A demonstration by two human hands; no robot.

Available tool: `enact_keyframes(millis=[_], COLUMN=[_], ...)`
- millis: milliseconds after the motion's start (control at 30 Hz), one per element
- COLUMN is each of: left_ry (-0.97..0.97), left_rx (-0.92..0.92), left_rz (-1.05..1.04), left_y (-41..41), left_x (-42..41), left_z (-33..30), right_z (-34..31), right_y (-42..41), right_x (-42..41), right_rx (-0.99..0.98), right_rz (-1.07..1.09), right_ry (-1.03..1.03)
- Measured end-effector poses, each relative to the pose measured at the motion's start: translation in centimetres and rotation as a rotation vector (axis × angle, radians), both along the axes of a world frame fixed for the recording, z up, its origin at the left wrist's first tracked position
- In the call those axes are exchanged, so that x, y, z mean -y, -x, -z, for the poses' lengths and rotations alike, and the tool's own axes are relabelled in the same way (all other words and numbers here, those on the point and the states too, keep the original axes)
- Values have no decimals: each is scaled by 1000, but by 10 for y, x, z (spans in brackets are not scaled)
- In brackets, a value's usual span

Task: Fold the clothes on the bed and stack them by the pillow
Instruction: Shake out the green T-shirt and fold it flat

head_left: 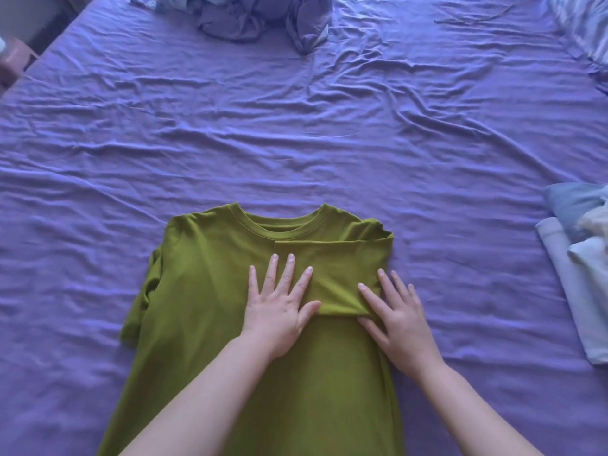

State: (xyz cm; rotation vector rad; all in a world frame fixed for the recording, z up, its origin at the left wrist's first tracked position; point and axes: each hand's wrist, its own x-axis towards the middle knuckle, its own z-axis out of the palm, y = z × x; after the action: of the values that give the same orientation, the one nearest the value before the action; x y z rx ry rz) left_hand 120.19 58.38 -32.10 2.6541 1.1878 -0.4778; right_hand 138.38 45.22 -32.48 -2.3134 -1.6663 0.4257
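Note:
An olive green T-shirt lies flat on the purple bed sheet, collar pointing away from me. Its right sleeve and side are folded inward over the chest. My left hand lies flat with fingers spread on the left edge of that folded flap. My right hand presses flat on the flap's right lower corner and the shirt's right edge. The left sleeve lies unfolded at the left. The shirt's hem runs out of view at the bottom.
A heap of crumpled lilac and grey clothes sits at the far edge of the bed. Folded pale blue and white garments are stacked at the right edge. A striped pillow shows at the top right corner.

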Motion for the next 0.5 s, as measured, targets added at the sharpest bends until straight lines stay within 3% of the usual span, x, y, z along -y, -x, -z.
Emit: enact_keyframes(millis=[100, 233, 400, 500], left_ry=[-16, 31, 70, 65], left_rx=[-11, 4, 14, -23], left_rz=[25, 44, 8, 19], left_y=[0, -7, -15, -15], left_x=[8, 15, 17, 13], left_z=[-1, -7, -9, -4], right_z=[1, 0, -5, -1], right_y=[2, -9, -7, -4], right_x=[7, 26, 33, 20], right_rx=[-76, -96, -216, -191], right_rz=[115, 162, 263, 280], right_ry=[-193, -257, -148, 46])
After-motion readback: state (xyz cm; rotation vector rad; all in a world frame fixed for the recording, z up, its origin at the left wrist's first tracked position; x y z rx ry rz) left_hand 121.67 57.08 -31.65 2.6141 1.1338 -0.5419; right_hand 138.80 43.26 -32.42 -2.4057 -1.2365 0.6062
